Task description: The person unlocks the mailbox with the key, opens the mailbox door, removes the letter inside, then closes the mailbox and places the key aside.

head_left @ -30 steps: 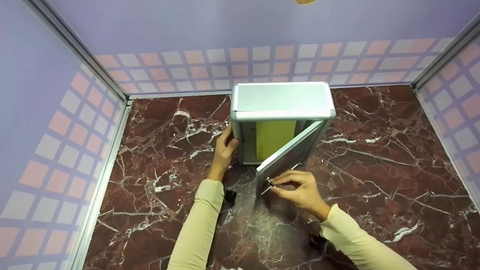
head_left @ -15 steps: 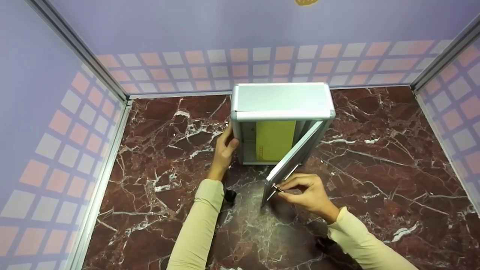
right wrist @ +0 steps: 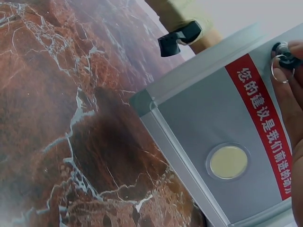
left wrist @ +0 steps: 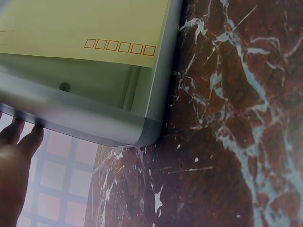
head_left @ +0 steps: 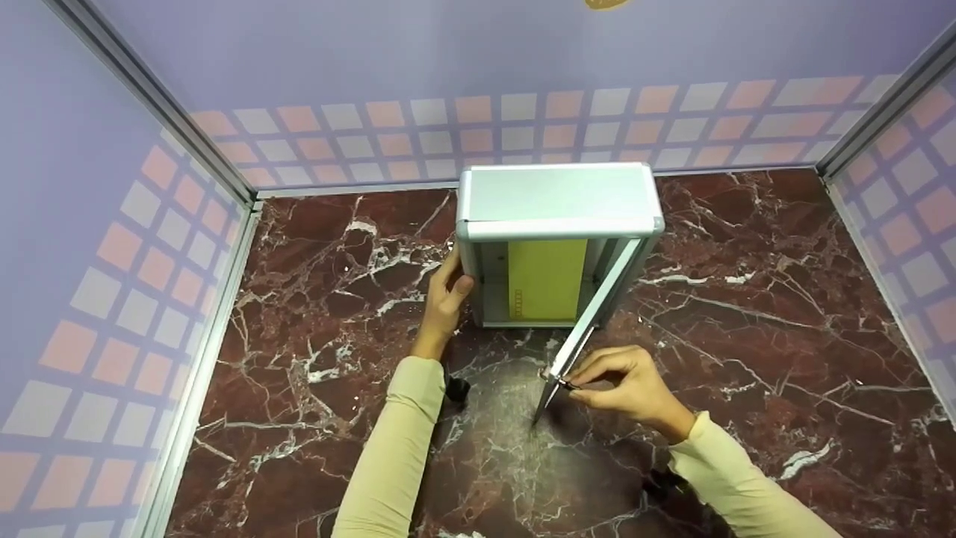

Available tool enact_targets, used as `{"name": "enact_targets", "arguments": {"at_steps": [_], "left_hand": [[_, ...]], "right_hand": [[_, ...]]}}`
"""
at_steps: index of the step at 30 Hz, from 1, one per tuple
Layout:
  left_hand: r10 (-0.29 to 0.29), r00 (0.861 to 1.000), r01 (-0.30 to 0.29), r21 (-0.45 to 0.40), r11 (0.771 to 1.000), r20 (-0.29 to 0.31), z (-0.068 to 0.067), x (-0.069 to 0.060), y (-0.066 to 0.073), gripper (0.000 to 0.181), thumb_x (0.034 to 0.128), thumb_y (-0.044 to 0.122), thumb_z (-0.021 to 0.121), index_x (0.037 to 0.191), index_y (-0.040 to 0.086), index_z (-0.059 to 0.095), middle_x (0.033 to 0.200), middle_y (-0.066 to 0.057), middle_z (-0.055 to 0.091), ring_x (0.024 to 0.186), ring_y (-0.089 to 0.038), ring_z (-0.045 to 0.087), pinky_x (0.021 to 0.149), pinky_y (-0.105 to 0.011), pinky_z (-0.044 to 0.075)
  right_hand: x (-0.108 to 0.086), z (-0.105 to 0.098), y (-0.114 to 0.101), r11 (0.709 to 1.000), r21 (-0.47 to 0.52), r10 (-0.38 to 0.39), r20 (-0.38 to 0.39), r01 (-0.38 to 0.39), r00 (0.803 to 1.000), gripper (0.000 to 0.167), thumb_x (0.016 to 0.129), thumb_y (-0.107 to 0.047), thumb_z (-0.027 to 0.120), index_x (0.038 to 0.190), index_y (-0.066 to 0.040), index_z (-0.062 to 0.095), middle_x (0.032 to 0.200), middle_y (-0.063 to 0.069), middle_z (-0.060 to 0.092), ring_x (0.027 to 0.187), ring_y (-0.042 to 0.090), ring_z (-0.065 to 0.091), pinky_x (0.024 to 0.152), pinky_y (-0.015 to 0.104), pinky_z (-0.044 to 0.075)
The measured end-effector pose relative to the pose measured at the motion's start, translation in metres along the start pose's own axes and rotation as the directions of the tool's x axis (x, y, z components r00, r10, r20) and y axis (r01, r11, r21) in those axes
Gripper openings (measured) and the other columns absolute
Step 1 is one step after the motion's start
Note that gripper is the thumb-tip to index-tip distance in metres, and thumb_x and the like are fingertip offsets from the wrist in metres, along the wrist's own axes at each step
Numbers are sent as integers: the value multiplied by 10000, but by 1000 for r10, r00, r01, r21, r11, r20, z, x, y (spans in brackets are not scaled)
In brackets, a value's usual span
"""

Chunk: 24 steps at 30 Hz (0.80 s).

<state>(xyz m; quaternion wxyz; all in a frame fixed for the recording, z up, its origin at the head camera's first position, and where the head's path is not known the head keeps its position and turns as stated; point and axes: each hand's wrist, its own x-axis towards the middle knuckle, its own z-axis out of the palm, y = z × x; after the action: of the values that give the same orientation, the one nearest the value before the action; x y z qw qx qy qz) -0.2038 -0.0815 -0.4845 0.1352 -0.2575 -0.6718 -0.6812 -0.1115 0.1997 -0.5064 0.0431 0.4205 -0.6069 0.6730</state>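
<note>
A silver metal box (head_left: 556, 196) stands upright with its front door (head_left: 594, 306) swung open on the right-hand side. Inside leans a yellow envelope (head_left: 549, 280), its row of small red squares visible in the left wrist view. My left hand (head_left: 442, 302) rests against the box's left side, fingers extended along it and thumb near the front edge. My right hand (head_left: 626, 382) pinches a black-headed key (right wrist: 287, 60) in the door's lock; a thin key ring (right wrist: 279, 80) hangs from it. The door's face carries a red strip (right wrist: 260, 118) with white characters and a round clear window (right wrist: 228, 161).
The box stands on a dark red marbled surface (head_left: 336, 314) near the back wall (head_left: 373, 60). Side walls with pink and white squares enclose left and right. A black band (right wrist: 177, 39) is worn on the left wrist.
My right hand has drawn the door further open, moving slightly right and toward me with the key still pinched. The left hand and the box have hardly moved.
</note>
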Motion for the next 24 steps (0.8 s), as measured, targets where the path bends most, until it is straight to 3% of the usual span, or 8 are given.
{"name": "enact_targets", "arguments": {"at_steps": [4,11,16,24], "left_hand": [[18,1000,-18,-9,1000,2,0,0,-1,997,912,623,539,1421,-198,295,1411,-380,378,1270,-545,388,1085,-444,349],[19,1000,-19,-5,1000,-5,1,1,-1,993,904,628,538,1415,-195,318,1397,-370,408,1269,-493,425,1076,-448,360],[12,1000,-12,2,1000,-11,1,0,-1,1009,902,643,538,1403,-207,327,1384,-379,417,1247,-569,393,1075,-439,360],[15,1000,-15,13,1000,-9,0,0,-1,996,906,632,536,1394,-214,338,1389,-388,400,1257,-575,377,1081,-435,352]], "right_hand": [[-2,-6,-3,1000,17,23,26,-23,999,293,633,257,752,838,48,743,835,201,707,753,278,693,706,319,582],[-8,-18,-8,999,12,37,55,-38,998,299,617,245,760,823,29,752,805,174,709,717,263,687,683,289,579],[-12,-22,-9,997,56,58,58,-61,997,301,622,266,740,819,39,747,795,182,703,707,256,681,675,291,581],[-18,-28,-10,989,122,77,51,-83,996,259,647,253,732,820,61,740,804,185,704,700,256,685,643,292,582]]}}
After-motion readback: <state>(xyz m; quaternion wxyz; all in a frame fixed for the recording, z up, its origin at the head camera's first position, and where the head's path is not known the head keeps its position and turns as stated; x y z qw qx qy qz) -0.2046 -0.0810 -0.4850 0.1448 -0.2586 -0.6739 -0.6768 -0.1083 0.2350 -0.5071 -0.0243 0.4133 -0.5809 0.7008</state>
